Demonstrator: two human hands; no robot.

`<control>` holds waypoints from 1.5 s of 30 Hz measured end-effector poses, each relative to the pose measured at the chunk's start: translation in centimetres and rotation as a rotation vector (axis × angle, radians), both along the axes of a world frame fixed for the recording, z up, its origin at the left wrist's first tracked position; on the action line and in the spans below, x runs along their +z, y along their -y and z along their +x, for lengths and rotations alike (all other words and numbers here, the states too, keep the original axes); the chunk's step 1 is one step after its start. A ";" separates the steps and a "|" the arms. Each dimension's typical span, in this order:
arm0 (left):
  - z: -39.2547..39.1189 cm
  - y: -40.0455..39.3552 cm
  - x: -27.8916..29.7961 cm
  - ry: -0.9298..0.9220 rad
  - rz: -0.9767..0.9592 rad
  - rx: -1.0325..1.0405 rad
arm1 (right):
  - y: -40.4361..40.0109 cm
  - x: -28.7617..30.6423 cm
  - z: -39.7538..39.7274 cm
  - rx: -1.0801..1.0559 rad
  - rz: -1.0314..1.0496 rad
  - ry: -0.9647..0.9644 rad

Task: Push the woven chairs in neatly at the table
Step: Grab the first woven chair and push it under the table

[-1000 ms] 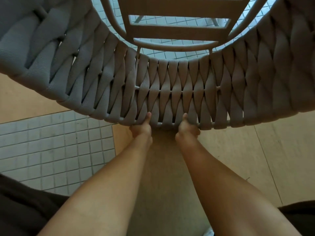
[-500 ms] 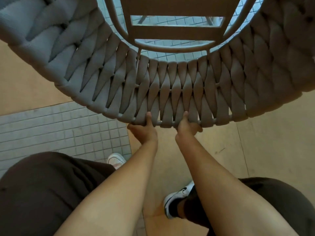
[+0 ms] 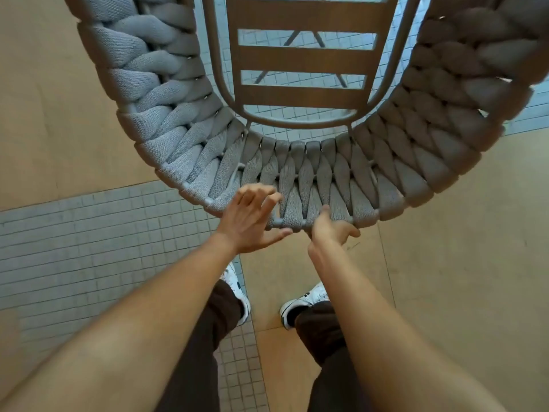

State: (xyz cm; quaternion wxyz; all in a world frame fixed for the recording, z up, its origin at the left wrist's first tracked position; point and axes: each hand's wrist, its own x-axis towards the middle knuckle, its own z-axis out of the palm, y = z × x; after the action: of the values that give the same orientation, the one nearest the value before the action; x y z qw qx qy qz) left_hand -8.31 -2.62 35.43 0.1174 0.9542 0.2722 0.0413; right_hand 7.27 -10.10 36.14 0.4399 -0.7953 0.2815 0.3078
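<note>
1. Both hands are seen at the rear rim of the woven chair [image 3: 312,185]: the left hand [image 3: 249,218] is spread wide with nothing held, its fingers just over the woven straps, and the right hand [image 3: 331,230] is loosely released, thumb laid against the rim, with no grasp closed.
2. The chair is found directly ahead, its curved back wrapping round the slatted seat [image 3: 303,58], over the tiled floor [image 3: 89,233] and beige paving.
3. No tabletop is shown, so how far the chair is tucked in cannot be told; only thin crossed legs are glimpsed through the slats.
4. For a neat push, the rim is best pressed evenly by both palms on either side of its centre, so the chair is kept square.
5. A slow, level push is advised, since chair legs may catch on tile joints.
</note>
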 end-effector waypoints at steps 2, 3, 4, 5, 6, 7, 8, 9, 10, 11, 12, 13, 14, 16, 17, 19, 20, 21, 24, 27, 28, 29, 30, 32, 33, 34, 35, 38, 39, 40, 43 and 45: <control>-0.2 -1.9 2.5 -0.249 0.002 -0.174 | -0.2 2.6 0.1 0.010 0.006 0.002; -0.1 -2.4 3.4 -0.371 -0.007 -0.203 | -0.3 3.7 0.0 0.009 0.016 0.003; 0.1 -2.8 4.2 -0.463 -0.031 -0.203 | -0.5 4.7 -0.1 0.001 0.028 0.000; 0.3 -3.1 5.1 -0.525 -0.057 -0.194 | -0.7 5.9 -0.3 -0.006 0.036 -0.004; 0.6 -3.4 6.1 -0.569 -0.076 -0.192 | -0.9 7.0 -0.5 -0.011 0.045 -0.005; 0.7 -3.8 7.0 -0.596 -0.096 -0.200 | -1.0 8.0 -0.7 -0.016 0.052 -0.003; 0.7 -4.3 8.0 -0.613 -0.112 -0.217 | -1.2 8.9 -0.8 -0.025 0.069 0.000; 0.6 -5.1 9.0 -0.619 -0.116 -0.237 | -1.5 9.9 -1.1 -0.030 0.090 0.001; 0.3 -6.0 9.9 -0.623 -0.120 -0.256 | -1.6 10.8 -1.5 -0.022 0.113 0.007; 0.1 -6.9 10.6 -0.627 -0.127 -0.270 | -1.7 11.8 -2.0 0.008 0.127 0.034; 0.0 -7.9 11.4 -0.628 -0.141 -0.283 | -1.8 12.8 -2.6 0.080 0.096 0.110; -0.2 -8.8 12.1 -0.625 -0.159 -0.291 | -1.7 13.9 -3.3 0.203 0.022 0.242; -0.4 -9.7 12.8 -0.617 -0.175 -0.301 | -1.7 14.9 -3.8 0.360 -0.046 0.426; -0.8 -11.5 14.4 -0.593 -0.186 -0.335 | -2.2 16.9 -4.1 0.755 -0.094 0.788; -1.0 -12.3 15.1 -0.575 -0.178 -0.353 | -2.9 17.8 -3.7 1.005 -0.097 0.879; -1.4 -13.8 16.2 -0.554 -0.170 -0.372 | -5.0 18.4 -2.4 1.535 -0.149 0.861; -1.5 -14.5 16.6 -0.559 -0.172 -0.381 | -6.2 18.3 -1.8 1.754 -0.220 0.791; -1.5 -15.1 16.9 -0.563 -0.173 -0.392 | -7.4 18.1 -1.2 1.915 -0.300 0.713; -1.2 -17.2 17.4 -0.578 -0.170 -0.403 | -10.3 17.2 -0.4 2.073 -0.435 0.530; -0.3 -19.7 18.3 -0.581 -0.199 -0.417 | -12.2 16.8 -0.2 1.987 -0.403 0.653; 0.0 -20.7 18.6 -0.580 -0.191 -0.422 | -12.8 16.9 -0.2 1.955 -0.423 0.707; 0.2 -21.6 19.0 -0.576 -0.171 -0.430 | -13.4 17.1 -0.3 1.926 -0.441 0.751; 0.5 -22.5 19.3 -0.565 -0.142 -0.437 | -14.1 17.4 -0.4 1.897 -0.452 0.784; 1.0 -24.3 19.7 -0.532 -0.087 -0.449 | -15.6 18.0 -0.3 1.856 -0.473 0.786; 1.3 -25.1 19.9 -0.530 -0.081 -0.447 | -16.1 18.2 -0.3 1.846 -0.480 0.767; 1.7 -25.9 20.0 -0.540 -0.086 -0.444 | -16.8 18.4 -0.1 1.839 -0.486 0.752; 2.1 -26.5 20.2 -0.559 -0.096 -0.440 | -17.3 18.5 0.2 1.833 -0.491 0.739; 4.3 -28.6 20.6 -0.612 -0.086 -0.421 | -19.1 18.8 1.8 1.808 -0.514 0.752; 5.1 -29.3 20.7 -0.620 -0.084 -0.419 | -19.7 18.9 2.6 1.801 -0.518 0.766; 5.9 -30.1 20.7 -0.625 -0.081 -0.422 | -20.5 18.8 3.4 1.798 -0.519 0.781; 7.6 -32.2 20.1 -0.644 -0.058 -0.466 | -22.0 18.4 5.0 1.816 -0.495 0.825; 8.3 -33.1 19.9 -0.652 -0.050 -0.496 | -22.5 18.3 5.6 1.840 -0.484 0.854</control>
State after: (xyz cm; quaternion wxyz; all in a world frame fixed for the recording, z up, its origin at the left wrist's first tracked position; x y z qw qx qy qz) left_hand -0.01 30.51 55.35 0.0545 0.9509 0.0577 -0.2993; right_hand 12.89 12.45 54.44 -0.0729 -0.8125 -0.5580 0.1526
